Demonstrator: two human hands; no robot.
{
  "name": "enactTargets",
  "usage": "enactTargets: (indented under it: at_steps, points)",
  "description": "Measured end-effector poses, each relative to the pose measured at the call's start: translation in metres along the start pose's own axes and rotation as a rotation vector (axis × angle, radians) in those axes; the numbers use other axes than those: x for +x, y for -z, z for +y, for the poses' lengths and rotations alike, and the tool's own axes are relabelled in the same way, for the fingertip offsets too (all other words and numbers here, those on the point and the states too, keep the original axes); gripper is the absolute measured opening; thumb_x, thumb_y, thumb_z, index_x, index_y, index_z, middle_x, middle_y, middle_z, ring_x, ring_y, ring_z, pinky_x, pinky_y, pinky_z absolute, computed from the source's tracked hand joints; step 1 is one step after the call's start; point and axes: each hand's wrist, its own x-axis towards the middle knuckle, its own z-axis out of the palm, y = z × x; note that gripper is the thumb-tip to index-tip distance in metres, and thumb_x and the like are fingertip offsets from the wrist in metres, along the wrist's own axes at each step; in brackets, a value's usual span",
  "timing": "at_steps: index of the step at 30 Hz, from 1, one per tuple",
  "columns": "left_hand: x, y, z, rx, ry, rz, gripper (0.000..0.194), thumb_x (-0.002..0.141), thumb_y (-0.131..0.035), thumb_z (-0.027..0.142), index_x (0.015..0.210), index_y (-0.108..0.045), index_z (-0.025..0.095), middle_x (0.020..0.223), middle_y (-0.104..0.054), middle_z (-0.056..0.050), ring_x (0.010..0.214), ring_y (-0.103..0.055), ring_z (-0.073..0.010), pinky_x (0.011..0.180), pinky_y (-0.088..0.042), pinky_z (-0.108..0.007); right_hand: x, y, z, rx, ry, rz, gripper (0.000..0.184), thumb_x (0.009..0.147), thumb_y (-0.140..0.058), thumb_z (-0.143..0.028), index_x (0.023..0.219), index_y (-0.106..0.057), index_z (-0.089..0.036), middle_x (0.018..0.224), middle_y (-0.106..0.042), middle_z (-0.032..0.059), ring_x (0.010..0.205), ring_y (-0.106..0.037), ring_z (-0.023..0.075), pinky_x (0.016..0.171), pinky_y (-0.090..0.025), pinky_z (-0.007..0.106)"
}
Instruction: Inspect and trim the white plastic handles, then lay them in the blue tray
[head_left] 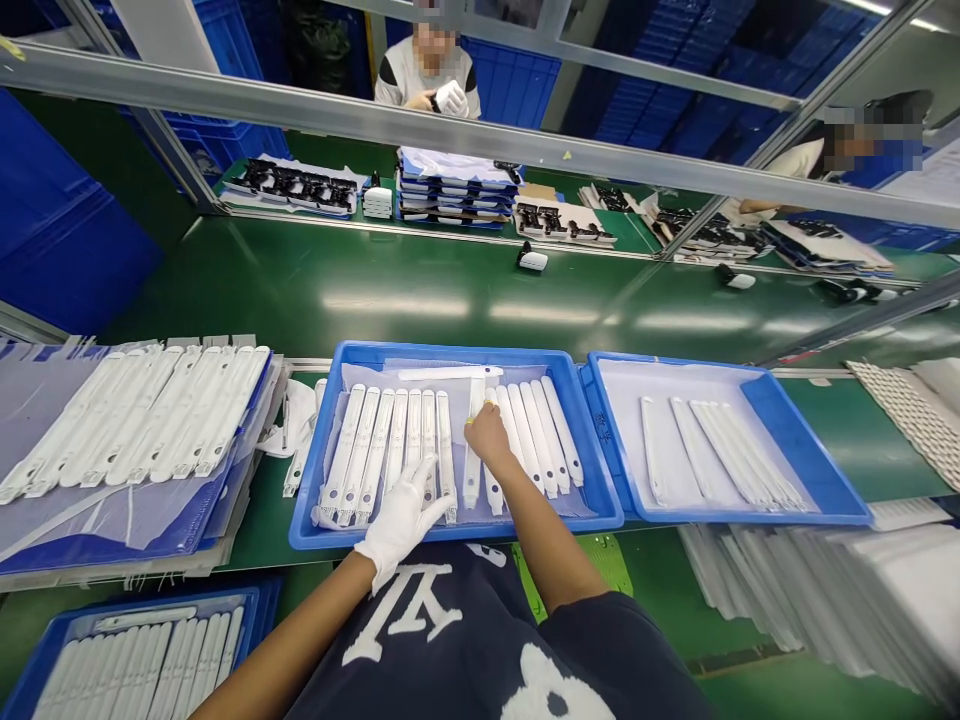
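A blue tray (pixel 450 530) in front of me holds a row of long white plastic strips (pixel 375 445) on a clear sheet. My left hand (pixel 401 515), in a white glove, lies open on the near ends of the strips, fingers spread. My bare right hand (pixel 487 432) is closed in a pinch on one white strip (pixel 474 440) in the middle of the row. One more strip (pixel 450 373) lies crosswise at the tray's far side.
A second blue tray (pixel 825 470) to the right holds several thinner white strips. Stacked sheets of strips (pixel 135 420) lie at left, another tray (pixel 142 650) at lower left. Beyond runs a green conveyor belt (pixel 420 290); two other people work at the far side.
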Motion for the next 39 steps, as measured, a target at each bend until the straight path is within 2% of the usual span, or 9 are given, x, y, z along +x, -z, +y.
enactTargets:
  at_steps: [3, 5, 7, 10, 15, 24, 31, 36, 39]
  points:
    - [-0.017, 0.01, 0.019, -0.14, -0.037, -0.054, 0.055, 0.096, -0.054, 0.047, 0.141, -0.049, 0.016, 0.136, -0.063, -0.015, 0.13, -0.057, -0.0293, 0.113, -0.043, -0.049, -0.014, 0.004, -0.033, -0.09, 0.027, 0.037, 0.022, 0.093, -0.06, -0.016, 0.114, -0.06, -0.013, 0.111, -0.062, 0.0087, 0.099, -0.061, 0.0218, 0.087, -0.054, 0.04]
    - [-0.031, 0.019, 0.034, -0.221, -0.07, -0.134, 0.043, 0.1, -0.046, 0.051, 0.123, -0.062, 0.019, 0.103, -0.074, -0.008, 0.095, -0.072, -0.0222, 0.095, -0.056, -0.04, -0.032, 0.006, -0.058, -0.094, 0.089, 0.012, 0.028, 0.091, -0.051, -0.009, 0.118, -0.057, -0.014, 0.111, -0.062, 0.0099, 0.101, -0.06, 0.0224, 0.093, -0.051, 0.041]
    - [-0.046, 0.027, 0.044, -0.33, -0.066, -0.261, 0.047, 0.104, -0.036, 0.054, 0.103, -0.067, 0.018, 0.067, -0.067, 0.001, 0.058, -0.066, -0.0146, 0.073, -0.059, -0.031, -0.055, 0.01, -0.08, -0.036, 0.169, -0.053, 0.034, 0.091, -0.046, -0.012, 0.124, -0.054, -0.017, 0.116, -0.063, 0.0094, 0.104, -0.06, 0.022, 0.095, -0.05, 0.04]
    - [-0.06, 0.033, 0.047, -0.61, -0.039, -0.484, 0.047, 0.102, -0.04, 0.058, 0.107, -0.063, 0.017, 0.056, -0.058, 0.006, 0.038, -0.047, -0.008, 0.055, -0.051, -0.023, -0.087, 0.018, -0.103, 0.263, 0.248, -0.334, 0.032, 0.095, -0.049, -0.026, 0.126, -0.055, -0.022, 0.111, -0.066, 0.0069, 0.097, -0.063, 0.0209, 0.089, -0.052, 0.039]
    - [-0.065, 0.034, 0.039, -0.801, -0.129, -0.65, 0.045, 0.099, -0.048, 0.057, 0.107, -0.064, 0.015, 0.058, -0.061, 0.006, 0.035, -0.04, -0.0044, 0.064, -0.051, -0.025, -0.109, 0.026, -0.108, 0.505, 0.177, -0.669, 0.049, 0.098, -0.048, -0.06, 0.125, -0.063, -0.022, 0.105, -0.072, 0.0089, 0.089, -0.068, 0.0198, 0.084, -0.054, 0.038]
    - [-0.073, 0.043, 0.048, -0.628, -0.064, -0.636, 0.037, 0.095, -0.057, 0.055, 0.108, -0.07, 0.022, 0.078, -0.073, -0.003, 0.065, -0.065, -0.016, 0.061, -0.054, -0.026, -0.108, 0.025, -0.104, 0.565, 0.128, -0.766, 0.058, 0.093, -0.051, -0.068, 0.118, -0.071, -0.019, 0.084, -0.073, 0.0069, 0.078, -0.067, 0.0171, 0.085, -0.054, 0.038]
    - [-0.074, 0.038, 0.044, -0.706, -0.076, -0.596, 0.049, 0.09, -0.066, 0.053, 0.124, -0.062, 0.019, 0.088, -0.071, -0.004, 0.061, -0.06, -0.0123, 0.061, -0.053, -0.026, -0.103, 0.025, -0.1, 0.59, 0.112, -0.703, 0.06, 0.089, -0.06, -0.067, 0.125, -0.067, -0.02, 0.088, -0.068, 0.0053, 0.073, -0.062, 0.0149, 0.071, -0.052, 0.031]
    - [-0.073, 0.041, 0.068, -0.81, -0.053, -0.497, 0.038, 0.083, -0.076, 0.05, 0.096, -0.069, 0.014, 0.081, -0.066, -0.004, 0.06, -0.058, -0.0111, 0.058, -0.049, -0.024, -0.088, 0.021, -0.119, 0.811, 0.085, -0.548, 0.046, 0.082, -0.077, -0.054, 0.116, -0.072, -0.024, 0.078, -0.052, -0.0034, 0.061, -0.044, 0.0082, 0.057, -0.046, 0.021]
    - [-0.073, 0.049, 0.082, -0.897, -0.068, -0.42, 0.04, 0.083, -0.077, 0.05, 0.101, -0.068, 0.015, 0.08, -0.063, -0.002, 0.062, -0.054, -0.0109, 0.058, -0.047, -0.023, -0.079, 0.018, -0.131, 0.886, 0.03, -0.474, 0.041, 0.078, -0.082, -0.048, 0.109, -0.075, -0.024, 0.078, -0.046, -0.0042, 0.06, -0.037, 0.007, 0.049, -0.041, 0.016]
